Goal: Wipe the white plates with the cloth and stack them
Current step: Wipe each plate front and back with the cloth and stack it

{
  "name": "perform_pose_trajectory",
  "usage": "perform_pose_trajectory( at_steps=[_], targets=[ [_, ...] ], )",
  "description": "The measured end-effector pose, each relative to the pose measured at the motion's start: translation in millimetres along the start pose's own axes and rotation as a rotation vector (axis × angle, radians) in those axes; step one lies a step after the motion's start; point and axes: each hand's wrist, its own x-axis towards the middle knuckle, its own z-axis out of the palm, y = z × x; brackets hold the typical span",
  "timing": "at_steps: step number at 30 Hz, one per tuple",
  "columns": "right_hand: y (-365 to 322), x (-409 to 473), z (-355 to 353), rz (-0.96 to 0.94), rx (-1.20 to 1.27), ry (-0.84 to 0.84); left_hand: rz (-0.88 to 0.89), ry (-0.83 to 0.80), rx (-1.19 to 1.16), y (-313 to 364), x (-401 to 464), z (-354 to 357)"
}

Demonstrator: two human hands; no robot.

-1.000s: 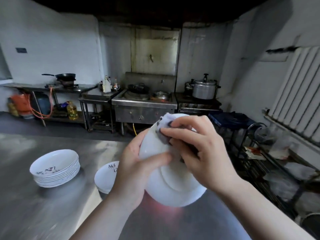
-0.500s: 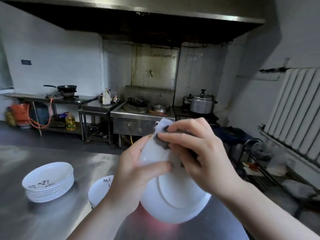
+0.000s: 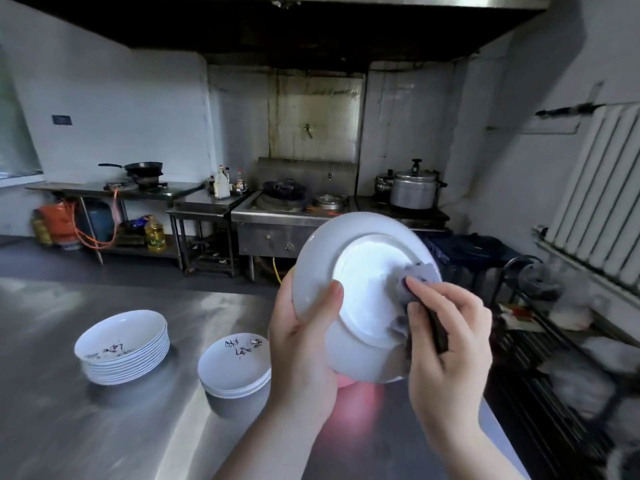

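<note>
The plate [image 3: 360,292] is held up in the air over the near edge of the steel table [image 3: 104,427], tilted so its underside and foot ring face the person. It sits between the two hands, nearly on edge, with its rim running from upper left down to lower right.

The left hand [image 3: 301,344] grips the plate's left rim, thumb laid across the back and the other fingers hidden behind the face. The right hand [image 3: 446,337] is curled round a bunched grey cloth [image 3: 414,282], its fingertips [image 3: 414,284] pressing the cloth against the right side of the foot ring. So the cloth touches the plate on the side away from the holding hand, and the unwiped part of the underside lies to the left of the cloth, toward the left thumb.

Both forearms rise from the bottom of the view, wrists bent inward toward each other.

Down on the table, to the left, stand two piles: a taller stack of plates [image 3: 123,348] farther left, and a shorter stack [image 3: 235,368] just beside the left wrist. The left hand is the nearer to either one, so I would expect it to carry the plate down there once wiping is finished.
</note>
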Motion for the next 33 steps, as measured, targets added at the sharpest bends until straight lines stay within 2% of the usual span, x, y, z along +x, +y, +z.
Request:
perform_pose_trajectory(
  at_steps=[5,8,10,12,15,16,19,20,23,24,27,28,31,33],
  targets=[
    [-1.4,-0.9,2.4,-0.009,-0.038,-0.02,0.125,0.087,0.123,-8.1,-5.3,0.9],
    [-0.2,-0.7,0.3,-0.173,-0.079,-0.144,0.154,0.097,0.13,-7.1,-4.5,-0.6],
    [2.9,10.4,0.2,-0.108,-0.115,-0.107,0.121,0.085,0.095,-6.9,-5.3,0.4],
    [-3.3,16.3,3.0,-0.065,-0.096,-0.061,0.109,0.04,0.079,-7.1,-8.2,3.3],
    [-9.3,15.2,3.0,-0.354,-0.065,-0.263,0.116,-0.007,0.105,-1.7,-8.7,-0.1],
    [-5.3,23.4,-0.5,-0.391,-0.088,-0.284,0.111,-0.033,0.112,0.9,-8.0,-3.4],
    [-2.0,49.7,-8.8,-0.27,-0.105,-0.203,0.116,-0.189,0.21,7.2,-9.7,-9.9],
    [-6.1,52.3,-9.8,-0.305,-0.085,-0.255,0.124,-0.231,0.255,9.1,-10.8,-10.4],
    [-15.9,50.9,-17.2,-0.613,0.016,-0.575,0.095,-0.305,0.31,14.4,-11.4,-12.9],
    [-14.9,56.4,-20.3,-0.648,0.025,-0.634,0.08,-0.336,0.32,16.3,-10.7,-14.5],
    [-10.9,71.2,-25.6,-0.514,0.029,-0.581,0.041,-0.402,0.348,21.2,-9.3,-17.4],
    [-12.8,70.9,-25.6,-0.524,0.029,-0.584,0.027,-0.415,0.357,22.2,-8.5,-17.9],
    [-18.5,65.1,-23.4,-0.681,0.033,-0.733,-0.025,-0.46,0.373,22.2,-5.9,-20.0],
    [-16.9,69.6,-21.9,-0.641,0.04,-0.731,-0.032,-0.453,0.371,20.3,-4.7,-22.1]
  ],
)
